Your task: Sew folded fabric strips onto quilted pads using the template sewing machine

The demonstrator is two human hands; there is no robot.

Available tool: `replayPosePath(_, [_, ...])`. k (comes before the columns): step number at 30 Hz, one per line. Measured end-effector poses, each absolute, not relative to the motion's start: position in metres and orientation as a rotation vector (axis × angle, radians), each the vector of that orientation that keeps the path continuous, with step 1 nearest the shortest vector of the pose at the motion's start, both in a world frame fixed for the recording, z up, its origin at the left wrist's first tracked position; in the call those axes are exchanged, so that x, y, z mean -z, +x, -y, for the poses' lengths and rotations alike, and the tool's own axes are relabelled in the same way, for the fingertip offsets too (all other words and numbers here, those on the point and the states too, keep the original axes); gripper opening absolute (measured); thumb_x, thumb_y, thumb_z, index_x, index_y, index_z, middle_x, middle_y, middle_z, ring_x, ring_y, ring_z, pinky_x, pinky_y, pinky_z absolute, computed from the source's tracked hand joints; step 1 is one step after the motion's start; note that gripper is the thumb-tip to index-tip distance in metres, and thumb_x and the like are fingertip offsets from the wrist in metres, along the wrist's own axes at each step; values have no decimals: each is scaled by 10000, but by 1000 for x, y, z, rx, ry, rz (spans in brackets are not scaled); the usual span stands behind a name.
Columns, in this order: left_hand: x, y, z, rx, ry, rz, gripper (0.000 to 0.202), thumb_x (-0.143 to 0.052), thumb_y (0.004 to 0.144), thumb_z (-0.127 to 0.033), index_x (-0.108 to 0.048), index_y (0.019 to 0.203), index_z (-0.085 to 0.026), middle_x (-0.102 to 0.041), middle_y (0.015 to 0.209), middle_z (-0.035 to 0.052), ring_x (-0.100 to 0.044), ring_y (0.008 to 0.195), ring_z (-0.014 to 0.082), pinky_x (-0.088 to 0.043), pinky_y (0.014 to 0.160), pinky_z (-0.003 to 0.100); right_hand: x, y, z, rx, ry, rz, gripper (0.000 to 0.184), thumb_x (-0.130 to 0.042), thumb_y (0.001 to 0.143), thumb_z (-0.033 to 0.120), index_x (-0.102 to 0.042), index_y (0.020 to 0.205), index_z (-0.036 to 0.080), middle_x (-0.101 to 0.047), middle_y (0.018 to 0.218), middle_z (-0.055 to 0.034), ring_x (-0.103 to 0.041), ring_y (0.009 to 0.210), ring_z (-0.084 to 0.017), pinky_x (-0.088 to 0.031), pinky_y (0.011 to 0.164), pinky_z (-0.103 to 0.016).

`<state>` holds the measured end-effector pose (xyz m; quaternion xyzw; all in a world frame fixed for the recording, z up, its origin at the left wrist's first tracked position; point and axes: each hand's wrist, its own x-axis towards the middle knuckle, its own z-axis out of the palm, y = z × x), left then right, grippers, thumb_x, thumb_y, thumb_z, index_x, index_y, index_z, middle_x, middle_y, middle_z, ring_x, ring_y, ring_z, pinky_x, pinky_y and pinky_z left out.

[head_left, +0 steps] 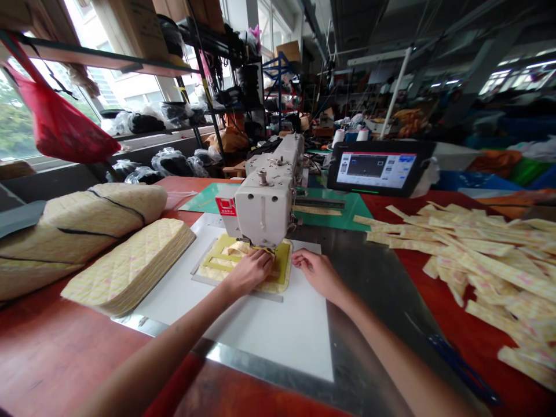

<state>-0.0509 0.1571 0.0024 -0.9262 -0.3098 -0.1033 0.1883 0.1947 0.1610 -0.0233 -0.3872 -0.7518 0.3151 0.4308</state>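
Quilted piece (283,263) under my left fingers (263,263): pale yellow with a faint pink check. Template (217,255): solid yellow. Sewing machine (264,202): cream, with a red label (226,207). Sheet (278,330): plain white. Bench (52,347): red-brown. Mat (347,209): green. Stack (130,266) and loose strips (478,255): the same pale yellow with pink marks. Hanging bag (61,127): red.

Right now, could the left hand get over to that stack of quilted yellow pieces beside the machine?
Probably yes. The left hand rests on the yellow piece under the sewing machine, and the stack lies just to its left, with only bare white board between them.
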Motion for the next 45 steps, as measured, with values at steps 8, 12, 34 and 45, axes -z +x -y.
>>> replayPosePath(8, [-9,-53,-159,269,-2751,912,145,-557,1025,-205,-660,1082,-121,-709,1053,125,-674,985,266,-576,887,389,17,192,-156,-726,-981,1916,258,-485,929,61,-687,1029,188,-767,953,-51,-739,859,-167,-587,811,-292])
replayPosePath(12, [-8,-55,-161,363,-2865,995,146,-597,989,-152,-662,1119,-143,-717,1087,117,-681,1017,264,-578,907,387,12,188,-150,-587,-1031,2022,279,-488,943,37,-695,1048,189,-761,1007,-58,-725,921,-184,-576,867,-320])
replayPosePath(34, [12,-76,-157,1053,-3031,1152,344,-476,989,-84,-698,1240,-162,-716,1230,130,-673,1159,222,-557,1049,383,2,150,-141,187,-1273,2511,411,-530,973,108,-680,1330,245,-695,1123,-105,-610,1068,-279,-537,877,-386])
replayPosePath(45, [13,-79,-160,928,-3069,1073,402,-455,971,-43,-686,1284,-146,-694,1277,144,-663,1193,234,-545,1079,394,1,155,-134,203,-1235,2579,371,-533,960,83,-672,1272,230,-674,1094,-93,-624,1028,-259,-554,849,-362])
